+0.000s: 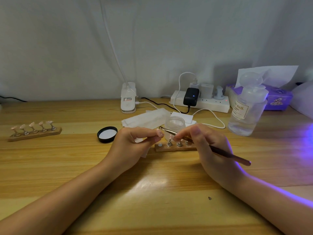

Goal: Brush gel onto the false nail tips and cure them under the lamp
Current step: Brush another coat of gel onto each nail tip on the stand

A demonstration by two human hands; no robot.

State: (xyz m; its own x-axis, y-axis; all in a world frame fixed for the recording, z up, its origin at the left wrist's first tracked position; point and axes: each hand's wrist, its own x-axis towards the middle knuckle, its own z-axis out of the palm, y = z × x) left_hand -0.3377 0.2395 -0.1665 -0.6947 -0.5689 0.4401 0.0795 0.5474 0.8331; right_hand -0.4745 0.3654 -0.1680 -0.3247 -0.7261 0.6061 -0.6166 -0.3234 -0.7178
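Note:
My left hand (135, 143) pinches a pale pink false nail tip (159, 132) between thumb and fingers, just above a wooden stand (174, 147) with metal pegs. My right hand (208, 146) grips a thin brush (220, 152); its metal tip end reaches the nail tip. An open clear gel jar (175, 124) stands right behind the hands. At the far left a second wooden stand (34, 131) carries several pink nail tips. Violet light from the curing lamp (304, 99) spills in at the right edge.
A black jar lid (107, 134) lies left of my left hand. White wipes (145, 118) lie behind the jar. Further back are a clip lamp base (128, 99), a power strip (199, 100) with chargers and cables, a clear liquid bottle (245, 112) and a purple tissue box (277, 99).

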